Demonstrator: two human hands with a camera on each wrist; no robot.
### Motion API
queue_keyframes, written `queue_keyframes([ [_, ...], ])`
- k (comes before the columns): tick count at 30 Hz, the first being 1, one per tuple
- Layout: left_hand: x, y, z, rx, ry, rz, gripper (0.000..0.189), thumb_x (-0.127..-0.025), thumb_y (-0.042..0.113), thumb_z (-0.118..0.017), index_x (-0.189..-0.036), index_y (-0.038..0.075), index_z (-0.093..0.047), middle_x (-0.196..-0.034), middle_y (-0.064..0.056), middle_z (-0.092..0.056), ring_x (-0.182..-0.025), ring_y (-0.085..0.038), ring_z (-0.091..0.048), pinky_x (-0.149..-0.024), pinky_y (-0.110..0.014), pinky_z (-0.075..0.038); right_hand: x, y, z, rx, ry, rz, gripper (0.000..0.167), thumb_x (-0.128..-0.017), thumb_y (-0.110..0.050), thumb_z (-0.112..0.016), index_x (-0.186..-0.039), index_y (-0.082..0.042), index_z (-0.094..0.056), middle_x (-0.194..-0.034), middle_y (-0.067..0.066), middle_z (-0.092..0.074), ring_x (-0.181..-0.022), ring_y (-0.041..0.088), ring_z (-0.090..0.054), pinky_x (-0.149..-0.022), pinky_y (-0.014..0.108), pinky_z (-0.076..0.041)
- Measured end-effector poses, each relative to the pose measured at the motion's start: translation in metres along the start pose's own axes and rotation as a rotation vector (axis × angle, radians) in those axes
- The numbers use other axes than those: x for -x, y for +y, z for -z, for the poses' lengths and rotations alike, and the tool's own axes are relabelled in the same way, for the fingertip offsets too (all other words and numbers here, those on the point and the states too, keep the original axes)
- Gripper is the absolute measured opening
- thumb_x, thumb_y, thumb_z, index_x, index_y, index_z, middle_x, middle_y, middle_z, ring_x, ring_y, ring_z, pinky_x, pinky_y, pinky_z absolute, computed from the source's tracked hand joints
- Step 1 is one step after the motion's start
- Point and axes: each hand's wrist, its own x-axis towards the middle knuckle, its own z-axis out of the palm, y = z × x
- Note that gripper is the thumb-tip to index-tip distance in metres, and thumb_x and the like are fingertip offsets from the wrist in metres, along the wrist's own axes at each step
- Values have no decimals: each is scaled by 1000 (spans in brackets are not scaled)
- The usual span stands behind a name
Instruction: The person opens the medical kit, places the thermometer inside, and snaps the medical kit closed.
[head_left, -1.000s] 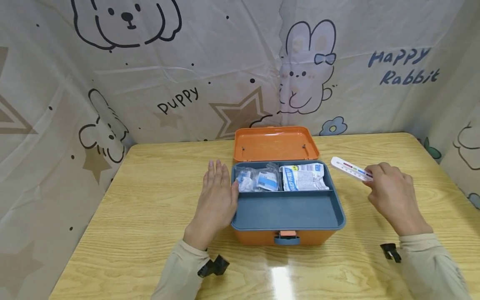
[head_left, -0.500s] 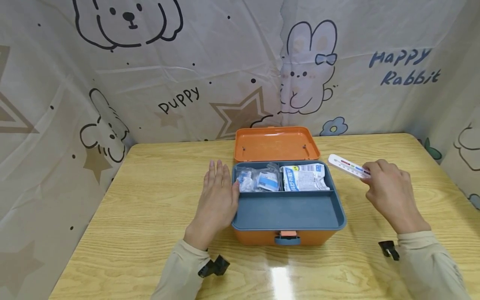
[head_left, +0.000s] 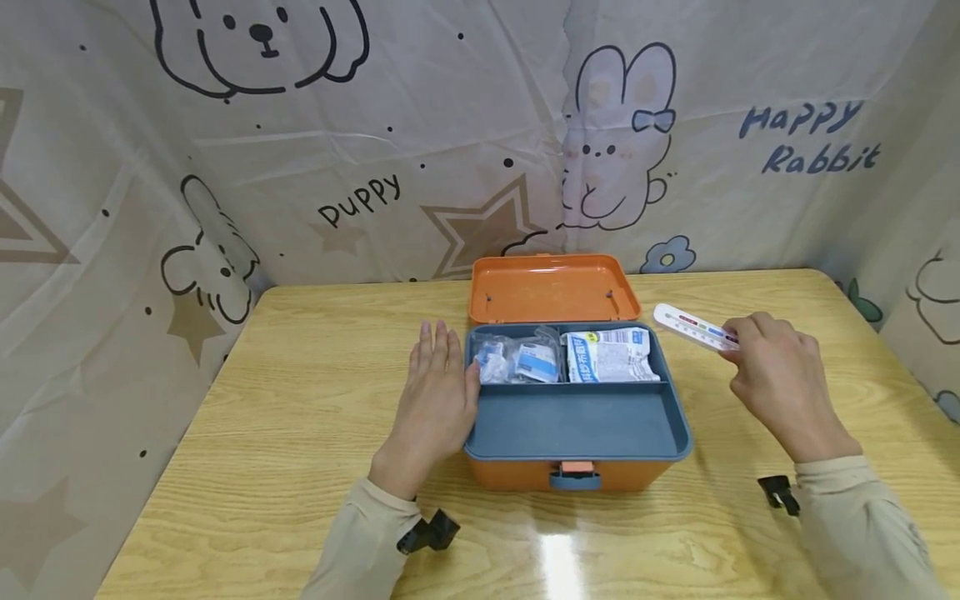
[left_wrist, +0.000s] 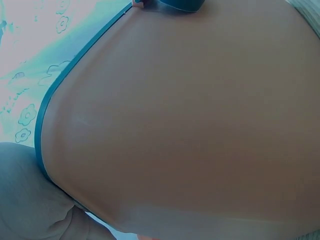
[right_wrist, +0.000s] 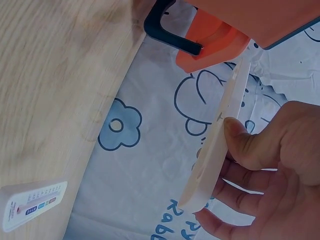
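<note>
- The right hand (head_left: pixel 780 383) has moved a little leftward over the last second, nearer the box (head_left: pixel 517 477) and slightly farther from the person.
- The white thermometer (head_left: pixel 696 327) has travelled with it; its rounded far end now shows just beside the right corner of the orange lid (head_left: pixel 555 287), a small gap between them in the head view.
- The left hand (head_left: pixel 432 392) has kept its place against the box, and the contents lie as they did before.
- Right hand's pose: back of the hand upward, wrist angled in from the near right, thumb and fingers pinching the thermometer by its near end — a firm hold, with the strip slanting away to the left.
- The right wrist view shows the thumb on one face and the fingers curled behind.
- Left hand's pose: fingers straight and close together, pointing toward the wall cloth (head_left: pixel 465 133), the hand lying along the box's left side with the thumb at the rim — touching, not grasping.
- Inside the box, a clear plastic bag (head_left: pixel 517 360) fills the back left compartment and a blue-and-white packet (head_left: pixel 611 357) the back right one; the wide grey-blue compartment (head_left: pixel 577 421) lies in front.
- The box stands on the wooden table (head_left: pixel 300 417), its latch (head_left: pixel 574 481) facing the person.
</note>
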Motion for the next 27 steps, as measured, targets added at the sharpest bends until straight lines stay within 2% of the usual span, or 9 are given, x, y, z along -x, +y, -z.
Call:
queue_keyframes([
  [17,0,0,2,-27,-14,-1,58,-106,29,-28,-145,-14,-27,-155,-29,-15,-145,-39,-1,-118,-48,-8,-5,-7,4,18,-35,-19,28,-82,7,-68,-108,14,-59,-100,29,-57,-90,47,-53,-77,66,-38],
  [27,0,0,3,-29,-33,4,58,-106,30,-27,-146,-12,-26,-155,-28,-12,-145,-38,3,-118,-47,-6,-6,-10,7,16,-7,-1,29,-81,7,-69,-108,13,-59,-100,29,-57,-92,48,-53,-78,66,-38],
])
